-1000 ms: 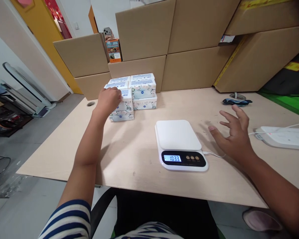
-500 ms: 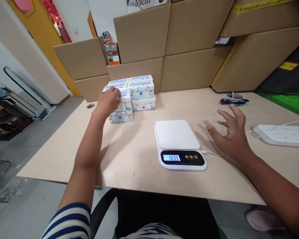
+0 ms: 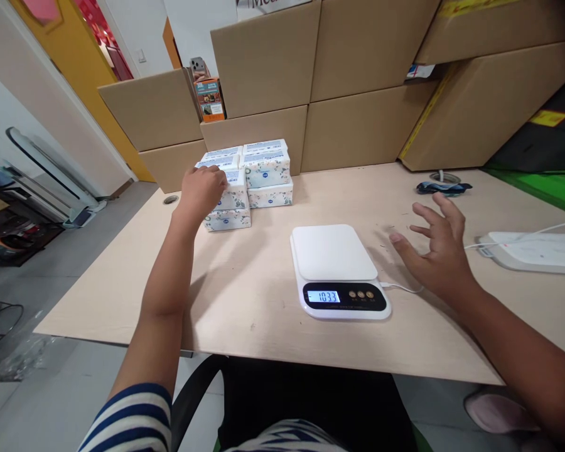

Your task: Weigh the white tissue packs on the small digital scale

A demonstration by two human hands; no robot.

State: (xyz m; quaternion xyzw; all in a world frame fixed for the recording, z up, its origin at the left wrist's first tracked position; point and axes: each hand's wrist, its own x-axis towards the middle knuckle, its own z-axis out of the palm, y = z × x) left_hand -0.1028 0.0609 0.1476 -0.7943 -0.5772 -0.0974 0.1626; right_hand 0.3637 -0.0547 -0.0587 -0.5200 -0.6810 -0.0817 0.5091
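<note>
My left hand (image 3: 203, 193) lies over the upper front pack of tissues (image 3: 236, 189) in a stack at the left of the table, its fingers curled down on it and its thumb hidden. Below that pack is another tissue pack (image 3: 226, 220), and more white packs with floral print (image 3: 267, 173) stand behind and to the right. My right hand (image 3: 435, 248) hovers open beside a white kitchen scale (image 3: 334, 252), fingers spread, nothing in them. The scale's pan is bare and its lit display (image 3: 324, 297) reads 103.3.
Cardboard boxes (image 3: 353, 129) line the back of the table (image 3: 254, 339). An orange box (image 3: 210, 100) stands among them; a person's hand with a phone (image 3: 198, 66) shows behind it. At the right are a power strip (image 3: 541, 251), a dark-blue bundle (image 3: 444, 188) and the scale's white cable (image 3: 402, 288).
The view shifts slightly. My left hand stays on the tissue pack, my right hand stays open beside the scale, and the reading is unchanged.
</note>
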